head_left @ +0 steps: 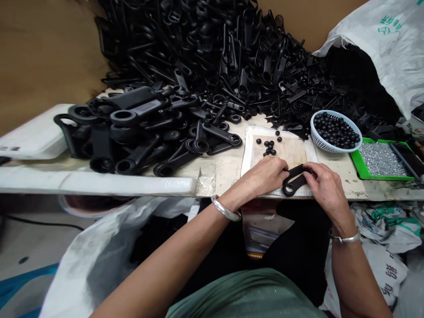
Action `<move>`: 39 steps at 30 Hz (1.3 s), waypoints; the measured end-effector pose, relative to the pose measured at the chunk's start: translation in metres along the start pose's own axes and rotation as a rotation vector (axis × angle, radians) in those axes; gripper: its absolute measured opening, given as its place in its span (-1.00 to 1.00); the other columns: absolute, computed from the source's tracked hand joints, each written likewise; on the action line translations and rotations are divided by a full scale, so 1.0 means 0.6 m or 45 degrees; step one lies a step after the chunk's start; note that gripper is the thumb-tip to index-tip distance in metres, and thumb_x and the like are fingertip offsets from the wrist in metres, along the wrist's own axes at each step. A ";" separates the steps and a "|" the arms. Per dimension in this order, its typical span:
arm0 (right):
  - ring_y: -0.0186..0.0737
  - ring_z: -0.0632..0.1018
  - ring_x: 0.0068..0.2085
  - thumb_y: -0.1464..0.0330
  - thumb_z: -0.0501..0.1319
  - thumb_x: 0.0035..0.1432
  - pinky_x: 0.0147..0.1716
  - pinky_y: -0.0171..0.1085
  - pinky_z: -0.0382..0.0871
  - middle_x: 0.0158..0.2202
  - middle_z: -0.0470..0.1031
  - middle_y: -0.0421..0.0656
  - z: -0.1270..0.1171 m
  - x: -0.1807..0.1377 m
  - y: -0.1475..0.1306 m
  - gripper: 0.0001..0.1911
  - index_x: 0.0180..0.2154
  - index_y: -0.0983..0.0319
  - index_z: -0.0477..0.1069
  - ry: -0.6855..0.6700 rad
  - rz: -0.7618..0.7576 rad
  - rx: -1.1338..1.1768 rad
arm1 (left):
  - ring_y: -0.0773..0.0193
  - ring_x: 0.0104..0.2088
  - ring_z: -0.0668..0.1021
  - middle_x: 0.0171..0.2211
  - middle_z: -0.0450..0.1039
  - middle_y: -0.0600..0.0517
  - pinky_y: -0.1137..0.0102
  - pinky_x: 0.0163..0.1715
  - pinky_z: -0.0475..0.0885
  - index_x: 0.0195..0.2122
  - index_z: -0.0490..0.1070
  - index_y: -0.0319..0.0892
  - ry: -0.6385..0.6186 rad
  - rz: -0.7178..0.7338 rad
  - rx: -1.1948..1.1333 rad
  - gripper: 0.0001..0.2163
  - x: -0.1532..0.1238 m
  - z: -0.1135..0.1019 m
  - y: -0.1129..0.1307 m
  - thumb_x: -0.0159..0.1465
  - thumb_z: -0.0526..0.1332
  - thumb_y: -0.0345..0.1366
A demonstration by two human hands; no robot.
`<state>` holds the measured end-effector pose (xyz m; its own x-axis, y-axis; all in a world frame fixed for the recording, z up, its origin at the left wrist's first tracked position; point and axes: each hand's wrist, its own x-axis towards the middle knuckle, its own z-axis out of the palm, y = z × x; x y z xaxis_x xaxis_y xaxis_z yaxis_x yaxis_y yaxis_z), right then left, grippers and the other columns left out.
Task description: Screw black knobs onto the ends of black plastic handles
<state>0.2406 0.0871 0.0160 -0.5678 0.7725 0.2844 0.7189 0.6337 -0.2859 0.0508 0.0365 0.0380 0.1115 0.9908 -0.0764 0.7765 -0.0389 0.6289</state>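
Note:
A black plastic arm with a ring at its end (293, 181) lies at the near edge of a worn work mat (291, 152). My left hand (265, 176) is closed on its left part. My right hand (323, 185) grips its right end with bent fingers. Several small black balls (269, 146) lie loose on the mat just beyond my hands. Both wrists carry silver bangles.
A big heap of black plastic arms (205, 79) fills the table's back and left. A white basket of black balls (335, 131) and a green tray of silver screws (380, 160) stand at the right. White sacks (380, 39) lie at the right and under the table.

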 end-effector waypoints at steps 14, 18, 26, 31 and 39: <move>-0.08 0.59 -0.10 0.48 0.14 0.28 -0.07 -0.16 0.43 -0.12 0.58 -0.02 -0.030 0.028 0.071 -0.76 -0.07 0.27 0.51 -0.147 -0.307 0.133 | 0.29 -0.51 0.61 -0.40 0.51 0.05 0.46 -0.48 0.46 -0.13 0.40 -0.23 0.321 -0.409 -0.907 -0.85 -0.059 0.116 0.048 0.31 0.14 -0.35; -0.07 0.59 -0.12 0.47 0.14 0.29 -0.10 -0.16 0.44 -0.14 0.58 -0.01 -0.021 0.025 0.071 -0.78 -0.10 0.28 0.52 -0.073 -0.272 0.135 | 0.17 -0.40 0.63 -0.42 0.52 0.03 0.37 -0.38 0.45 -0.09 0.36 -0.20 0.324 -0.369 -0.369 -0.83 -0.048 0.114 0.068 0.30 0.14 -0.38; -0.08 0.58 -0.10 0.49 0.14 0.29 -0.06 -0.16 0.45 -0.12 0.57 -0.02 -0.013 0.022 0.079 -0.78 -0.08 0.27 0.51 -0.039 -0.337 0.205 | -0.10 -0.31 0.65 -0.37 0.59 -0.10 0.18 -0.35 0.47 -0.05 0.34 -0.16 0.073 -0.287 0.311 -0.79 -0.023 0.089 0.092 0.41 0.00 -0.24; -0.12 0.59 -0.11 0.47 0.16 0.29 -0.06 -0.19 0.45 -0.14 0.59 -0.05 -0.016 0.025 0.090 -0.81 -0.12 0.27 0.52 -0.058 -0.376 0.237 | -0.12 -0.31 0.65 -0.39 0.58 -0.11 0.18 -0.37 0.48 -0.03 0.32 -0.16 0.065 -0.206 0.365 -0.80 -0.011 0.088 0.085 0.41 0.00 -0.29; -0.08 0.57 -0.10 0.40 0.09 0.34 -0.04 -0.10 0.46 -0.12 0.57 0.00 -0.017 0.014 0.096 -0.76 -0.08 0.26 0.49 -0.051 -0.369 0.130 | -0.03 -0.35 0.65 -0.36 0.56 -0.14 0.23 -0.38 0.46 -0.04 0.32 -0.19 0.093 -0.091 0.260 -0.81 -0.001 0.105 0.085 0.43 -0.01 -0.30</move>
<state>0.2814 0.1300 0.0113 -0.7600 0.5589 0.3317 0.4818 0.8271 -0.2894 0.1294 0.0258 0.0215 0.0124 0.9985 -0.0543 0.8911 0.0136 0.4535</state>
